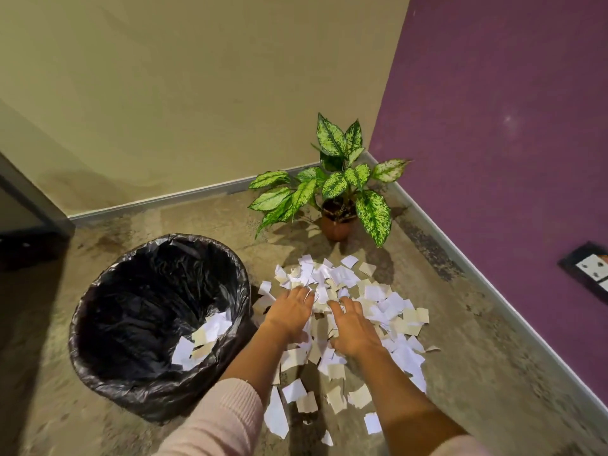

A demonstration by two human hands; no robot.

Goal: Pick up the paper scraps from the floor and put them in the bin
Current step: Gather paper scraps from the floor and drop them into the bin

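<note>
Pale pink sleeve [217,422] sat lowest in view, at 6 o'clock, covering the left forearm. Largest in the scene was the bare concrete floor [460,324]. Next was the bin [108,386], lined with a black bag, at 9 o'clock from the hands, with a few scraps already lying at its near side. The paper scraps [388,301] formed a loose white and cream heap just beside the bin, spreading from the centre toward 5 o'clock. A potted plant [339,185] stood at 12 o'clock in the corner, near the heap's far edge. The left hand [289,311] and right hand [353,327] lay side by side on the heap's middle, fingers spread and fairly straight, pressing down and gripping nothing. A wall socket [592,268] showed at 3 o'clock. The scraps looked featherlight, limp and apt to slide or flutter. They seemed best gathered by sweeping both palms inward from the heap's edges and squeezing a bunch between them, not by pinching single pieces.
</note>
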